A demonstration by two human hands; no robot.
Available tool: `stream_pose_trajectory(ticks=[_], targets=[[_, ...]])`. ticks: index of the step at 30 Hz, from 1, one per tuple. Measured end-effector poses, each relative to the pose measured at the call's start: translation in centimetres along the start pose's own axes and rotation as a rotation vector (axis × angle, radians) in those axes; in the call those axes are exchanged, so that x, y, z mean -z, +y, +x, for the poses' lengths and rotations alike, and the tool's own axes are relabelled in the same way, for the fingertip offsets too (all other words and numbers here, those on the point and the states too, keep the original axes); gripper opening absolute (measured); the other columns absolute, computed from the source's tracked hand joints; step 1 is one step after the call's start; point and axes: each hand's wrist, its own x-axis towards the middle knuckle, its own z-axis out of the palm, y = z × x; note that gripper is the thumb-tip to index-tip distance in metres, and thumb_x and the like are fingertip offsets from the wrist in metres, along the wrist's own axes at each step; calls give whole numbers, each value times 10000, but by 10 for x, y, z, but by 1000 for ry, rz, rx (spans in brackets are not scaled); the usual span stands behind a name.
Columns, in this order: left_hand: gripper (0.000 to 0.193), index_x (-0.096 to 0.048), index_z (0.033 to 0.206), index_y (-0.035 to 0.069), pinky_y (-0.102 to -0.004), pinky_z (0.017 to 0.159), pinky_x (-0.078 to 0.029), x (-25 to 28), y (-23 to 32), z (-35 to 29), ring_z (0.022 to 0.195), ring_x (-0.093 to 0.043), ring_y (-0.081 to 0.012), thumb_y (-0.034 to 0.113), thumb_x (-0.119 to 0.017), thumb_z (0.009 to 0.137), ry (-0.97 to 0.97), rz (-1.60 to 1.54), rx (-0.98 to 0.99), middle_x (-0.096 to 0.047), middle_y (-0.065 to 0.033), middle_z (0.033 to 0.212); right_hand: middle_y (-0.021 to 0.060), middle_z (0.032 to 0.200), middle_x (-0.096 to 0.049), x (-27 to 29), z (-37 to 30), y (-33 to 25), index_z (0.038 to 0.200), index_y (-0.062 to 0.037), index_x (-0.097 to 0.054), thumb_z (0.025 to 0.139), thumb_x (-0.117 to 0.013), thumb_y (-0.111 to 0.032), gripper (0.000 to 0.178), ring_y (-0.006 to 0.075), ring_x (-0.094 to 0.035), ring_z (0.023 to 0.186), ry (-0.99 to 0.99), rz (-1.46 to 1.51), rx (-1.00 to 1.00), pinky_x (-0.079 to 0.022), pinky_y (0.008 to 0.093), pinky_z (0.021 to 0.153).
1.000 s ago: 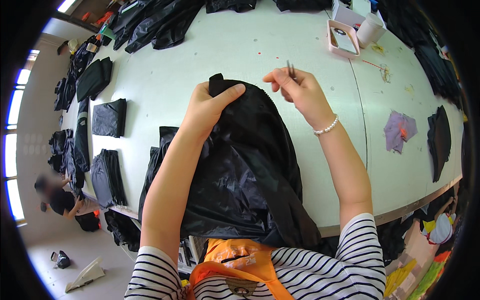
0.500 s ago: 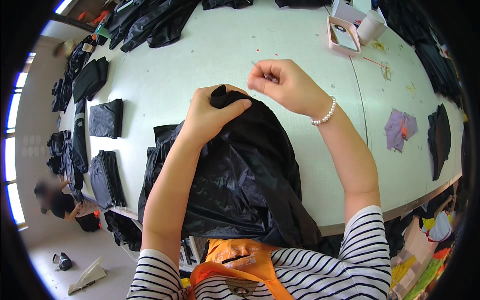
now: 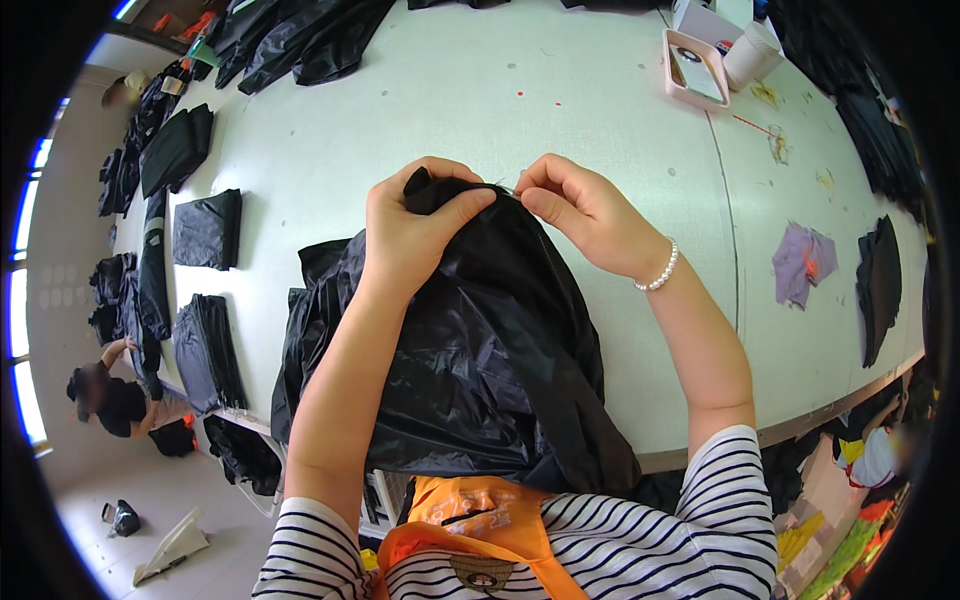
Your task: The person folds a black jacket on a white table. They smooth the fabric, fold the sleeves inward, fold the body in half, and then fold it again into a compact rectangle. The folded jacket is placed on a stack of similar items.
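Observation:
A shiny black garment (image 3: pixel 470 360) lies bunched on the table edge in front of me, its upper part raised. My left hand (image 3: pixel 415 220) is closed on its top edge, thumb over the fabric and fingers behind. Close to that edge, on the right, my right hand (image 3: pixel 575 210) pinches with thumb and forefinger; what is in the pinch is too small to make out. Fine loose threads (image 3: pixel 503 184) show between the two hands at the seam. A line of stitching runs down the garment's right side.
Folded black garments (image 3: pixel 208 229) lie along the left of the pale table (image 3: pixel 640 330), more at the far side and right. A pink tray (image 3: pixel 695 70) and white cylinder (image 3: pixel 751 56) stand far right, a purple cloth (image 3: pixel 802 262) nearer. Another person (image 3: pixel 115 400) works at left.
My right hand has come down from above the table to the garment's edge, beside my left fingertips. My left hand keeps its hold, shifted slightly.

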Motion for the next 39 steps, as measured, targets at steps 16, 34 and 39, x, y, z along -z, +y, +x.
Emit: stream_pose_trajectory(ticks=[16,34,39], targets=[[128,-665,828,8,-222,695,-479,3,1,0,735,-599,-93,28,-746,731,-3,6,-18,-662,-29,776,-25,751,-507,1,10,-15,924,-23,-566,965,-531,-225,209,58,-425,695,-48,-23,-19,-396,212,653],[227,-640,946,9,-218,763,-463,7,0,-5,845,-589,-108,-7,-720,734,-40,66,6,-644,-36,882,-9,747,-566,-11,-4,-10,1032,-12,-641,890,-645,-215,247,54,-444,606,41,-19,-35,-374,211,553],[749,-292,1385,5,-347,1046,-315,-5,-59,-75,1170,-431,-232,136,-742,799,539,-160,96,-382,-139,1288,-63,630,-494,-55,-33,-18,838,35,-657,913,-613,-181,233,21,-389,609,233,133,-111,-340,223,521]])
